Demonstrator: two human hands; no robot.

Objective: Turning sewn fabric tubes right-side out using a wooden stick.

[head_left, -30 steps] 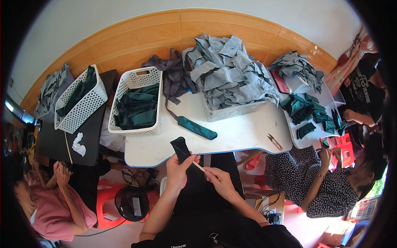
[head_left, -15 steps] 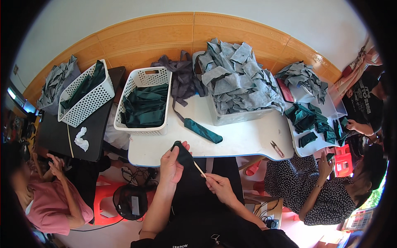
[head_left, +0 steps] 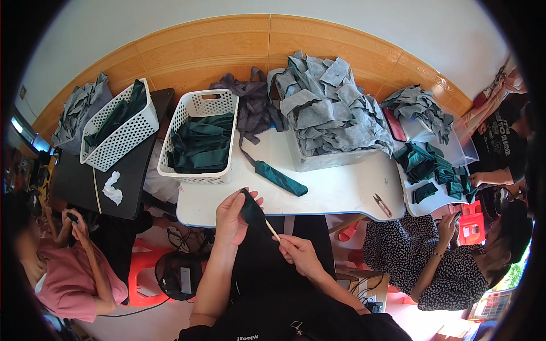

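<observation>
My left hand (head_left: 230, 217) is closed on one end of a dark green fabric tube (head_left: 252, 209), held over the table's front edge. A thin wooden stick (head_left: 272, 231) enters the tube's lower right end; how far it reaches inside is hidden. My right hand (head_left: 300, 254) pinches the outer end of that stick. Just beyond, on the white table (head_left: 341, 196), lies another green fabric piece (head_left: 281, 178) with a grey strip (head_left: 247, 149) running from its upper end.
A white basket (head_left: 199, 179) holds green pieces; a bin (head_left: 333, 160) is heaped with grey-backed fabric. Small scissors (head_left: 382, 205) lie near the right front edge. A tilted basket (head_left: 122, 145) stands on the black table (head_left: 122, 209). People sit at both sides, handling small pieces.
My right hand has shifted slightly left and up along with the stick, and less of the stick shows outside the tube. My left hand has moved slightly left.
</observation>
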